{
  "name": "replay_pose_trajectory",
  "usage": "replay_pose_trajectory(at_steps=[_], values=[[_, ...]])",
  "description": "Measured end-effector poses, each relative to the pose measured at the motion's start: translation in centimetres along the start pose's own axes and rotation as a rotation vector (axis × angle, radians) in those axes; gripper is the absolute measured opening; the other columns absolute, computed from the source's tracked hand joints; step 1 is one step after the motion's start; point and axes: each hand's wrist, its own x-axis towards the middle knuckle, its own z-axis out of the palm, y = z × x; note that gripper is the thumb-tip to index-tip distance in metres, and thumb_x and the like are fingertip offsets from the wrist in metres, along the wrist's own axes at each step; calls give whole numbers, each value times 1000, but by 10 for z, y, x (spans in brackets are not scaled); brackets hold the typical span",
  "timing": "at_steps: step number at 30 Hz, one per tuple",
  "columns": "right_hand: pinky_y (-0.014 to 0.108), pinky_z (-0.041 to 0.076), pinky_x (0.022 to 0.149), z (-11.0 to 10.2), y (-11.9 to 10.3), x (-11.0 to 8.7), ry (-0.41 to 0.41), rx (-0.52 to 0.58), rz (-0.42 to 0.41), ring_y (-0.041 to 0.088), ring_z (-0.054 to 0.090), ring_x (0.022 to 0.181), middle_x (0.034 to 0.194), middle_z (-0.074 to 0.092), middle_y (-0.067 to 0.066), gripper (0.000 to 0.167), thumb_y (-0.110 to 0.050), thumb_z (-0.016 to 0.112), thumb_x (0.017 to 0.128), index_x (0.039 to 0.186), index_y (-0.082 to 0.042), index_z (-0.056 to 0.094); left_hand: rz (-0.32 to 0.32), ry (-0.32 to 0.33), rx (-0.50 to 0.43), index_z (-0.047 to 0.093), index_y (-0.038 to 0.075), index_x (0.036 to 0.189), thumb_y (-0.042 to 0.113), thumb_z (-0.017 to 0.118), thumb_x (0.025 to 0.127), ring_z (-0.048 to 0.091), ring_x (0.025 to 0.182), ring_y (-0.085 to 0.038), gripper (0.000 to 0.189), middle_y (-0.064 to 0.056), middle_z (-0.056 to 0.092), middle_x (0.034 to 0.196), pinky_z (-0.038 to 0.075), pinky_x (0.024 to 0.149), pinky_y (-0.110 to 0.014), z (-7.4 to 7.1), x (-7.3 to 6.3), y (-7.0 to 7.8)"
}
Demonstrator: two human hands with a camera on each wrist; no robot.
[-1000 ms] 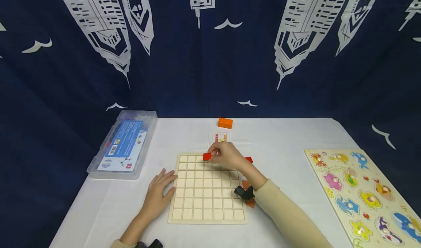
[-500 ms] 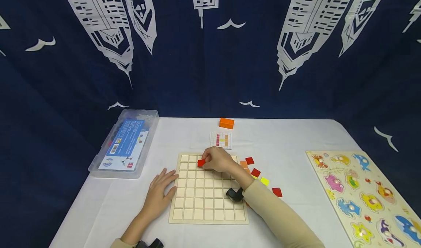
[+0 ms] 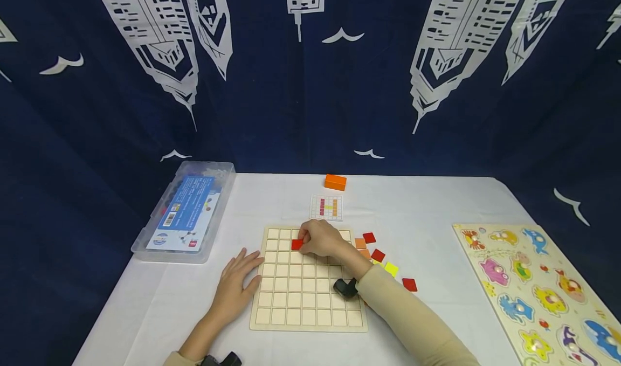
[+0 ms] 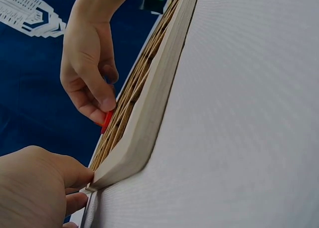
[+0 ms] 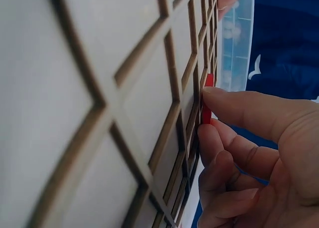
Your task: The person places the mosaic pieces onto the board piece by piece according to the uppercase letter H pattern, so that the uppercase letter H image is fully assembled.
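A wooden grid board (image 3: 294,285) lies on the white table. Over its second row from the back, my right hand (image 3: 320,237) pinches a red square tile (image 3: 297,244) between thumb and fingers. The right wrist view shows that tile (image 5: 208,108) edge-on at the grid, beside the thumb of my right hand (image 5: 254,153). Along the board's left edge rests my left hand (image 3: 236,285), its fingers extended and touching the rim. Just behind the board lies a small printed card (image 3: 326,207) with a pattern of red, yellow and orange squares.
Loose red tiles (image 3: 409,284), yellow tiles (image 3: 391,269) and orange tiles (image 3: 360,243) lie right of the board, some hidden by the right arm. An orange block (image 3: 335,182) stands at the back. A clear plastic case (image 3: 184,215) sits left; an animal puzzle board (image 3: 538,290) lies right.
My right hand has moved slightly left and nearer with the red tile, from the back row to the second row. More loose tiles show at the right. My left hand has stayed put.
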Motion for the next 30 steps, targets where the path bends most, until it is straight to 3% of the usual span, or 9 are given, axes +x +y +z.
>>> replay_pose_trajectory(at_steps=[9,16,22,30], values=[[25,43,65,1,-1,-2,14,16,-39,12,53,69,73,60,-4,23,-9,82,73,90,-9,67,-3,1,5,64,1,124,2,67,86,35,141,-44,38,-17,58,138,20,115,-60,0,-1,-1],[22,45,64,-22,3,-19,-17,137,-128,11,52,66,76,62,-2,26,-8,80,77,100,-3,68,-5,1,5,64,2,123,3,67,86,36,141,-43,37,-16,57,138,20,115,-60,1,0,0],[21,44,60,-52,29,-45,61,193,-186,14,51,68,82,63,0,31,-10,77,81,108,0,67,2,5,5,64,1,123,3,67,86,37,140,-43,37,-17,58,138,21,115,-61,1,0,0],[21,41,55,-82,84,-73,213,248,-51,19,50,73,88,62,5,37,-10,76,83,117,-1,65,8,17,10,65,1,123,2,68,85,37,139,-44,37,-17,58,137,21,114,-61,1,0,0]])
